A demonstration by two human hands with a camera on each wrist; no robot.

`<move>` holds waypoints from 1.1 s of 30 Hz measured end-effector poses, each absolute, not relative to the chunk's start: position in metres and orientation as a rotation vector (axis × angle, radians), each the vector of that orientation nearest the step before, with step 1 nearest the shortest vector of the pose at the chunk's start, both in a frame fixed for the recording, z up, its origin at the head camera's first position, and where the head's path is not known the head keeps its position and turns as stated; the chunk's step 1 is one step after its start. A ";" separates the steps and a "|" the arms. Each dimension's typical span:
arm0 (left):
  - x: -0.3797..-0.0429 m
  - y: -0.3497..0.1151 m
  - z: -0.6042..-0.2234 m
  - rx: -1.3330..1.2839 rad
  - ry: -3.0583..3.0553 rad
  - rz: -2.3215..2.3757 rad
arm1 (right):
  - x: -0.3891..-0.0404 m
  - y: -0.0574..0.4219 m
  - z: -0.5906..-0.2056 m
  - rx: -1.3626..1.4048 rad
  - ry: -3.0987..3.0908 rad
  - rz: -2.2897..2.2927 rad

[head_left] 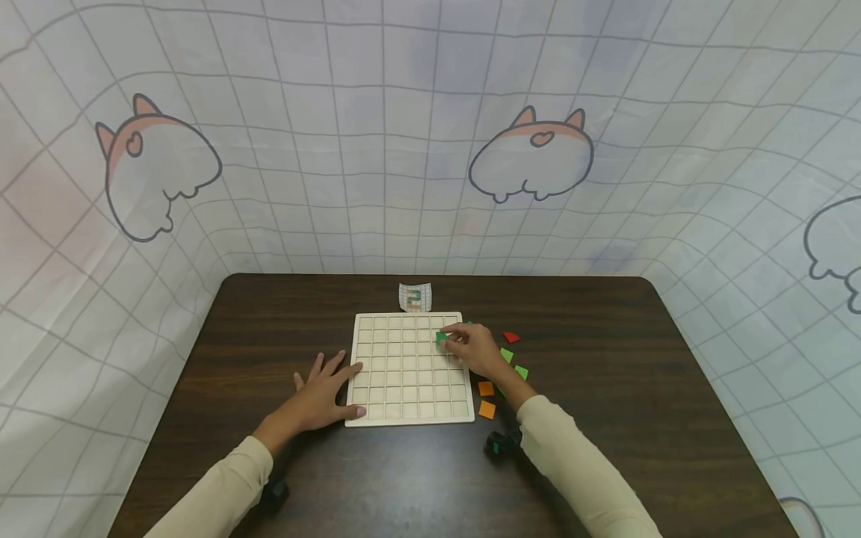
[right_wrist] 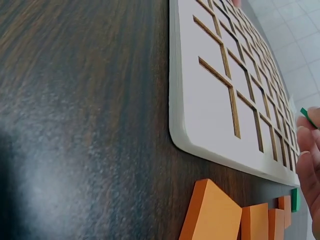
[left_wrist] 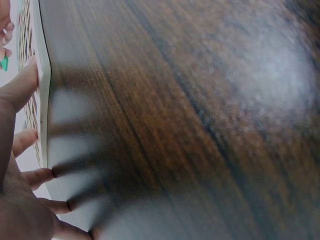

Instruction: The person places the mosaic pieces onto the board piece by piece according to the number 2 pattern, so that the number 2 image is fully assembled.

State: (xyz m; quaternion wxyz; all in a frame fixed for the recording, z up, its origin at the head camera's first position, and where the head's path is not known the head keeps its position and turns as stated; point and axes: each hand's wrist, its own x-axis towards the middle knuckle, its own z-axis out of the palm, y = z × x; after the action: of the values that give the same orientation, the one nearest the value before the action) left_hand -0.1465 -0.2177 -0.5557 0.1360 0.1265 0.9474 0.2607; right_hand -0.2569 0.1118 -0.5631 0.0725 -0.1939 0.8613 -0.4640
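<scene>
A pale board (head_left: 390,381) divided into a grid of square cells lies flat on the dark wooden table. My right hand (head_left: 474,350) pinches a small green tile (head_left: 441,338) over the board's upper right part. In the right wrist view the green tile (right_wrist: 308,117) shows edge-on between thumb and fingers. At the board's left edge rests my left hand (head_left: 321,397), fingers spread and straight. Its thumb and index fingertip touch the rim, and the left wrist view shows other fingertips (left_wrist: 54,172) on the table beside the board (left_wrist: 44,100).
Orange tiles (head_left: 487,409), light green tiles (head_left: 521,371) and a red tile (head_left: 511,337) lie right of the board, partly under my right forearm. A small paper card (head_left: 415,297) with a coloured pattern lies behind the board. A gridded curtain (head_left: 430,187) hangs around the table.
</scene>
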 end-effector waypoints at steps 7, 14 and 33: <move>-0.145 -0.218 -0.556 0.371 2.751 0.752 | -0.260 0.105 -0.565 -0.542 2.588 -1.396; -0.145 -0.218 -0.559 0.364 2.757 0.737 | -0.264 0.097 -0.567 -0.526 2.573 -1.402; -0.145 -0.218 -0.558 0.365 2.757 0.725 | -0.270 0.081 -0.568 -0.433 2.684 -1.271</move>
State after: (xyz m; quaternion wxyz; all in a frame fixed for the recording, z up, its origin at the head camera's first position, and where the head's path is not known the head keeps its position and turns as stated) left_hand -0.1448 -0.2179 -0.5585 0.1336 0.1257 0.9507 0.2501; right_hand -0.2696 0.0806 -0.5677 0.0703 -0.1441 0.8921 -0.4224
